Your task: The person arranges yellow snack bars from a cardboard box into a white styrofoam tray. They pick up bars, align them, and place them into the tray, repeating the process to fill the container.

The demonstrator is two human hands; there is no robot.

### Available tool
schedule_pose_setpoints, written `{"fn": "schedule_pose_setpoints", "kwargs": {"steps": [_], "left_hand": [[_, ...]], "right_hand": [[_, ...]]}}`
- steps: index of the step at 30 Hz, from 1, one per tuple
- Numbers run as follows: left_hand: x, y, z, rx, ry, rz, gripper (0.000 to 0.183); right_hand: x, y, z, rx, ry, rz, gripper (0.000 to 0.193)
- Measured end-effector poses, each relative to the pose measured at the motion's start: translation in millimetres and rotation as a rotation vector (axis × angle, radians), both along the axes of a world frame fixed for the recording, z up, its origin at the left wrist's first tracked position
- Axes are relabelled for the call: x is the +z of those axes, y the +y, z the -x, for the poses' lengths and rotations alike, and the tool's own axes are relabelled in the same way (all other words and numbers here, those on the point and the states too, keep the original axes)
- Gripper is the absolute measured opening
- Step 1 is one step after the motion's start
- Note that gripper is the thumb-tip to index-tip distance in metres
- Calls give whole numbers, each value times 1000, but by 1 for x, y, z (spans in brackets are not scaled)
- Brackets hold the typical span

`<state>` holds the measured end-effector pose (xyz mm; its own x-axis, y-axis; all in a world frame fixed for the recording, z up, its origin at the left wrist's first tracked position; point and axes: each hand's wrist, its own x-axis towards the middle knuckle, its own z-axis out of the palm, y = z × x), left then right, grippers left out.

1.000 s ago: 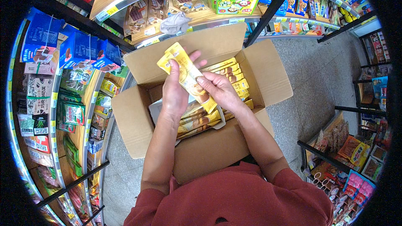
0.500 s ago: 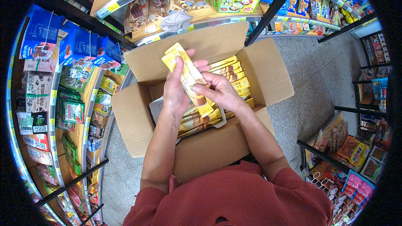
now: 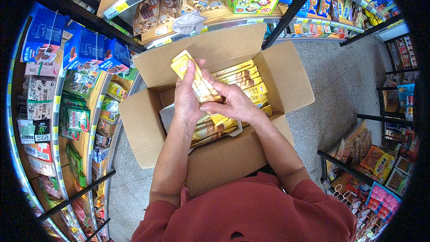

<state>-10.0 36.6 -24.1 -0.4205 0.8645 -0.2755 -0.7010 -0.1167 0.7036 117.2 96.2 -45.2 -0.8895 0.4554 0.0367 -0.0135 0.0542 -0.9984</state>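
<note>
Above an open cardboard box (image 3: 210, 166), my left hand (image 3: 188, 96) is closed round a small stack of slim yellow snack packets (image 3: 195, 77), its thumb laid along the top one. My right hand (image 3: 235, 104) grips the lower part of the same stack, thumb on the near side and fingers behind, hiding much of that end. Inside the box, rows of similar yellow packets (image 3: 256, 90) fill the right side. More of them (image 3: 216, 131) lie at the near side within a pale tray edge (image 3: 242, 131).
Curved store shelves with snack packs (image 3: 77, 118) stand on the left, with blue boxes (image 3: 85, 49) on top. A shelf ahead holds a green box (image 3: 254, 0) and a crumpled grey cloth (image 3: 189, 22). Grey floor (image 3: 313, 85) shows at the right, before more racks (image 3: 358, 170).
My right hand has shifted slightly left and closed further round the packets' lower end. My left hand keeps its hold, the stack turning a little.
</note>
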Motion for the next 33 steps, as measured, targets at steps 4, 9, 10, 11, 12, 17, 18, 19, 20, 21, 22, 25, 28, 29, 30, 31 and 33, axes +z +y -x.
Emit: {"fn": "schedule_pose_setpoints", "kwargs": {"steps": [4, 9, 10, 11, 12, 17, 18, 19, 20, 21, 22, 25, 28, 29, 30, 31, 33], "left_hand": [[4, 0, 0, 7, 21, -11, 37], [10, 1, 2, 48, -16, -48, 38], [9, 0, 4, 54, -32, -55, 38], [7, -1, 6, 59, -48, -62, 38], [2, -2, 9, 67, -48, -85, 38], [-2, -2, 11, 76, -26, -121, 39], [-2, -2, 12, 71, -30, -124, 39], [0, -2, 10, 42, 8, -96, 39], [6, -2, 5, 13, 47, -68, 39], [8, -1, 1, -16, 85, -41, 39], [3, -1, -2, -64, 94, -22, 37], [3, -1, -9, -90, 37, -26, 34], [3, -1, -8, -72, 7, -27, 31], [4, -1, -8, -50, 29, -30, 31], [7, -1, -9, -27, 51, -33, 30], [9, -1, -10, -5, 72, -36, 29], [14, -1, -10, -29, 76, -25, 28]], "right_hand": [[-1, 1, 0, 25, 2, 27, 54], [0, 3, -1, 56, 3, 115, 42], [2, 4, -1, 62, -13, 61, 39], [3, 4, -1, 68, -30, 6, 36], [3, 5, -1, 72, -37, 3, 34], [-1, 4, -1, 67, 7, -5, 32], [0, 4, -1, 66, 6, 32, 33], [2, 4, -1, 66, 5, 68, 33], [2, 4, -2, 66, 4, 104, 34], [2, 2, -1, 20, 29, 151, 35], [0, -1, -1, -26, 53, 197, 37], [6, 0, -2, -39, 49, 165, 41], [3, 1, -2, -8, 58, 109, 42], [1, 1, -1, 4, 71, 101, 43], [1, 1, -1, 8, 61, 84, 42], [1, 1, -2, 11, 51, 66, 41], [5, 2, -3, 20, 18, 55, 39]]}}
